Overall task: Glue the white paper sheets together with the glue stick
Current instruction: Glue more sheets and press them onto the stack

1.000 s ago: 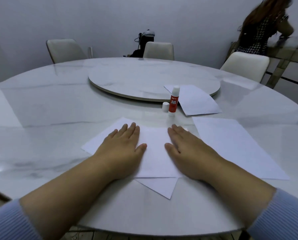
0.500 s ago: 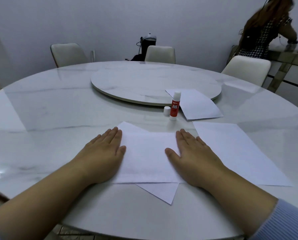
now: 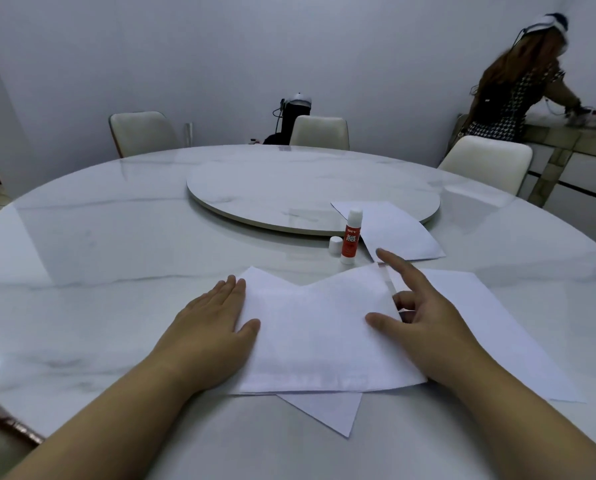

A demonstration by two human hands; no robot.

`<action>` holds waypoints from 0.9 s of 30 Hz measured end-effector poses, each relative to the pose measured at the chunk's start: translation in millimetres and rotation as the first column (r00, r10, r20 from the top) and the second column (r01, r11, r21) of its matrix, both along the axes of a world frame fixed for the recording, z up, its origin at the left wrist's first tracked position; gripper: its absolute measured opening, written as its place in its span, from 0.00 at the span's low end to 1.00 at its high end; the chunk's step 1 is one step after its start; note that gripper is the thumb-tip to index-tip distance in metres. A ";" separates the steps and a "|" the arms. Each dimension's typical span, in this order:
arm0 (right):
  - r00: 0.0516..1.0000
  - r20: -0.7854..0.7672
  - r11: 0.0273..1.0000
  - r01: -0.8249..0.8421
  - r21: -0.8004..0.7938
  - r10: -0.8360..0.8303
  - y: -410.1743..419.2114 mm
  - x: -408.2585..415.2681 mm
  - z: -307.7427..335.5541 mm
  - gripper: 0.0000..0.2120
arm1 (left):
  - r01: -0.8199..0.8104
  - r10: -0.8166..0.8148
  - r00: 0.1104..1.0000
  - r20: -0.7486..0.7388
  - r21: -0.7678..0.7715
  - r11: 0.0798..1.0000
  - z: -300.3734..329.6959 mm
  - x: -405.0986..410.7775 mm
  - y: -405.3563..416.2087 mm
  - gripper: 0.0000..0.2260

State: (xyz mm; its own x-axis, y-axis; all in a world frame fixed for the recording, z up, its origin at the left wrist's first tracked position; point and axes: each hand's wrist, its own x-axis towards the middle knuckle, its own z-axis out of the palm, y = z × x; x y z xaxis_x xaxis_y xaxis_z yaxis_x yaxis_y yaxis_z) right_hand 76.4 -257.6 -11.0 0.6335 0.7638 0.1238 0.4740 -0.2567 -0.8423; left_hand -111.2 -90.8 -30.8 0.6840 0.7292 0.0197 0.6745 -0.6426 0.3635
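Note:
Two overlapping white sheets lie in front of me: the top sheet (image 3: 317, 327) and, under it, a skewed sheet whose corner (image 3: 331, 414) sticks out toward me. My left hand (image 3: 210, 327) lies flat with fingers apart on the top sheet's left edge. My right hand (image 3: 431, 317) pinches the top sheet's right edge, thumb on top and fingers behind, and that edge is lifted slightly. The red and white glue stick (image 3: 351, 237) stands upright and uncapped beyond the sheets. Its white cap (image 3: 335, 244) sits just left of it.
A third sheet (image 3: 504, 327) lies to the right, a fourth (image 3: 396, 230) partly on the lazy Susan (image 3: 289, 188) of the round marble table (image 3: 99, 254). Chairs (image 3: 486, 164) ring the far side. A person (image 3: 511, 98) stands at a side counter, back right.
Both hands slid outward from the middle of the top sheet. My left hand now rests on its left edge; my right hand went from flat to pinching and lifting the right edge.

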 end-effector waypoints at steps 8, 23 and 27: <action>0.997 -0.049 0.931 0.075 0.357 -0.061 -43.3 19.1 57.8 0.12 | -0.040 0.082 0.962 0.261 -0.163 0.986 0.4 -3.6 7.8 0.22; 0.664 -0.688 0.676 0.652 0.343 -0.292 83.1 124.8 45.4 0.22 | 0.033 -0.054 0.988 0.146 0.147 0.989 -0.1 0.8 1.0 0.26; 0.577 -0.708 0.664 0.720 0.205 -0.407 104.9 136.7 17.3 0.16 | 0.032 -0.050 0.984 0.172 0.105 0.994 0.8 1.9 1.3 0.24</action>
